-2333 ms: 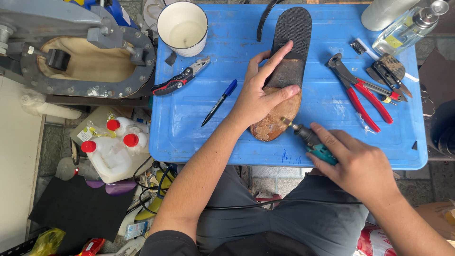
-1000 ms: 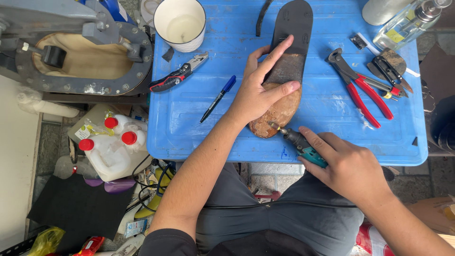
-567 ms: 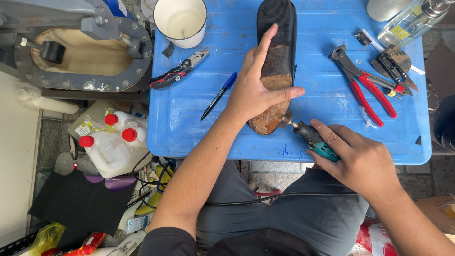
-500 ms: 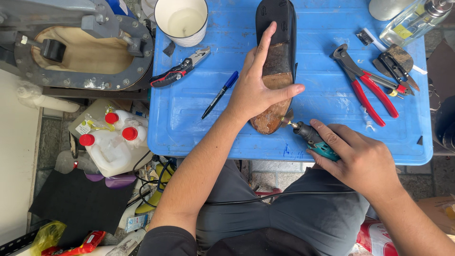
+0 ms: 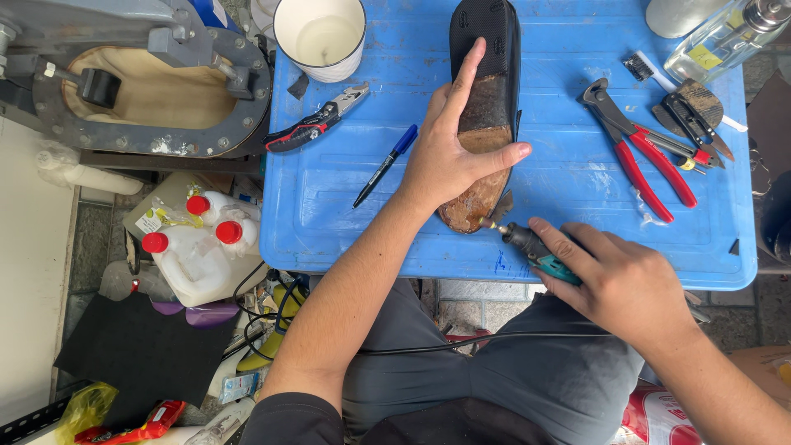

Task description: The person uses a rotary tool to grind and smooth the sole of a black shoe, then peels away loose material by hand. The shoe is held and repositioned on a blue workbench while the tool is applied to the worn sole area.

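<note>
Lying sole-up on the blue surface [image 5: 560, 247], a shoe [image 5: 486, 91] was pinned in place by the left hand [image 5: 449, 156], which was spread flat over the worn brown part of the sole, fingers stretched toward the dark toe end and thumb splayed to the right. The heel end of the shoe was pointed toward the near edge of the surface. A small rotary tool [image 5: 531, 247], dark with a teal body, was gripped in the closed right hand [image 5: 618, 284], fingers wrapped around it like a pen, and its tip was set against the edge of the heel. A black cord [image 5: 461, 342] was seen running across the lap below the hands.

To the left of the shoe, a blue pen [image 5: 385, 165] was laid at a slant, well apart from a folding knife [image 5: 317, 128] with red and black handles nearer the far corner. A white cup [image 5: 320, 37] was placed at the far edge, just beyond the knife. To the right of the shoe, red-handled pincers [image 5: 634, 152] were laid, with a cluster of smaller tools [image 5: 688, 115] beside them and a glass bottle [image 5: 721, 37] at the far right corner.

Beside the surface on the left, a grey metal machine [image 5: 140, 74] was seen, and below it white jugs with red caps [image 5: 198, 247] were set on the floor.
</note>
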